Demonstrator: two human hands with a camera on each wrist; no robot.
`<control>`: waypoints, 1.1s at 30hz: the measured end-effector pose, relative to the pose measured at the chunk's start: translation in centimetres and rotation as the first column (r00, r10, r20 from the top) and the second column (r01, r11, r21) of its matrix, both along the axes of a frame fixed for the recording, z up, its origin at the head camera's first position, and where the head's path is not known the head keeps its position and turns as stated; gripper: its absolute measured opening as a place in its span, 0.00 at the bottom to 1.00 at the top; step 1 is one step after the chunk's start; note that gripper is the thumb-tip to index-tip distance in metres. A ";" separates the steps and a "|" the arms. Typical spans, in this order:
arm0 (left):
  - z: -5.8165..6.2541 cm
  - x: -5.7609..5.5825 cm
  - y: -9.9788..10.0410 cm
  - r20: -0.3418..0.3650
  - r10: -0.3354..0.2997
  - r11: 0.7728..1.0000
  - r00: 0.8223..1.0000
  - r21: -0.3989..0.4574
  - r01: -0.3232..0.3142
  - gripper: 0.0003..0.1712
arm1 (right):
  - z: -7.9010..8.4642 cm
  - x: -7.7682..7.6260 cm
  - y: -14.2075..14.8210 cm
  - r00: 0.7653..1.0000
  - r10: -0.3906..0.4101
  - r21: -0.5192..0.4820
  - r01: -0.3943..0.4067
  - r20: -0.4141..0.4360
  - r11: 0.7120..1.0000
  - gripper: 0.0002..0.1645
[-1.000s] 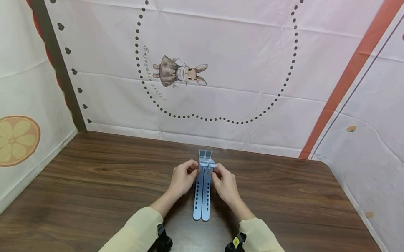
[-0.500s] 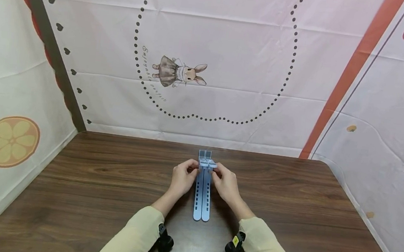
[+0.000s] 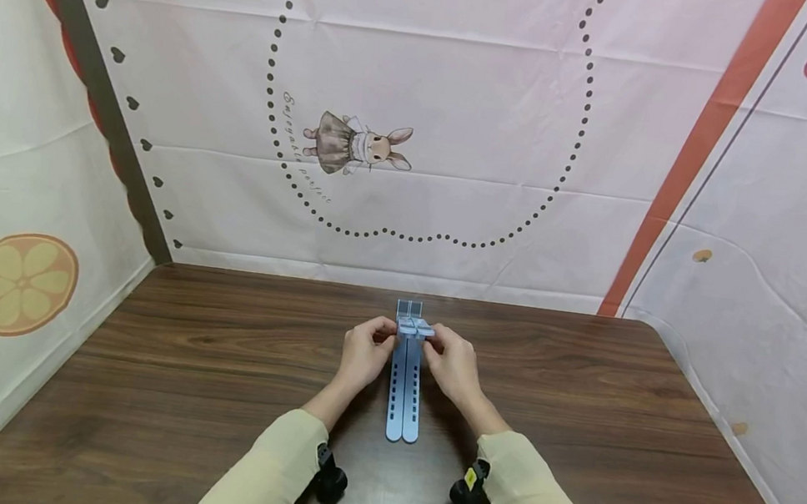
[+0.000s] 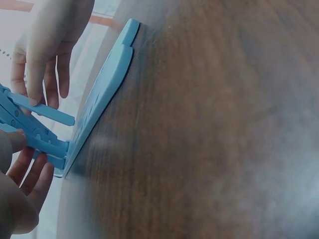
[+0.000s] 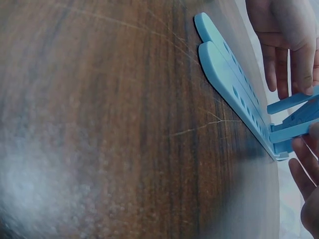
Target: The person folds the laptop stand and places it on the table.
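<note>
A light blue folding laptop stand (image 3: 394,427) lies on the table, its two slotted rails side by side and rounded ends toward me. Struts (image 4: 45,112) rise at a slant from the far end, as both wrist views show. My left hand (image 3: 363,356) pinches the strut on the left side between thumb and fingers. On the other side, my right hand (image 3: 453,367) pinches the opposite strut. In the right wrist view the slotted base rails (image 5: 224,74) rest on the wood. Part of the struts is hidden behind my fingers.
The brown wooden table (image 3: 210,346) ends just beyond the stand. Behind it hangs a printed cloth (image 3: 464,125), which also covers both sides. Black wrist cameras (image 3: 330,483) sit beneath both sleeves, near the tabletop.
The hands keep their grip on the stand, which stays in place. The struts look very slightly wider apart at the right; otherwise hardly anything has moved.
</note>
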State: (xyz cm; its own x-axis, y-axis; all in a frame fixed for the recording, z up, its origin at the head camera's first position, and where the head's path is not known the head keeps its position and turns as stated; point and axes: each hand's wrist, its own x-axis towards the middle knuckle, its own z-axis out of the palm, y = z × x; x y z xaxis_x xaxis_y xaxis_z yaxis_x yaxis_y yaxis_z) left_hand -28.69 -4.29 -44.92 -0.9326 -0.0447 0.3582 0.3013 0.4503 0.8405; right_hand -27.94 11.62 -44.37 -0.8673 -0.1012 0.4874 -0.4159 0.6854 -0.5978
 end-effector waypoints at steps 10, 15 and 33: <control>0.2 -0.2 0.0 0.040 0.012 1.000 0.999 0.011 -0.013 0.06 | 0.1 -0.5 0.1 0.999 -0.020 -0.009 0.020 -0.028 1.000 0.09; 0.3 -0.2 0.0 0.041 0.013 1.000 0.999 0.018 -0.014 0.05 | 0.3 -0.7 0.2 0.999 -0.021 -0.006 0.020 -0.047 1.000 0.09; 0.4 -0.6 -0.1 0.018 0.036 0.998 0.999 0.044 -0.037 0.04 | 0.3 -1.0 -0.1 0.996 -0.064 0.022 0.066 -0.053 0.998 0.08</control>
State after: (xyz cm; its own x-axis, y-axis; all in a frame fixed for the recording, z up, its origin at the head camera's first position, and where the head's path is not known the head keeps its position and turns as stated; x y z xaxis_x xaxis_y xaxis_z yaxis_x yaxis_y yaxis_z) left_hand -29.31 -4.40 -44.57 -0.9359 -0.0941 0.3396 0.2711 0.4233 0.8645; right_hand -28.94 11.57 -44.07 -0.8456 -0.0574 0.5307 -0.4004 0.7257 -0.5595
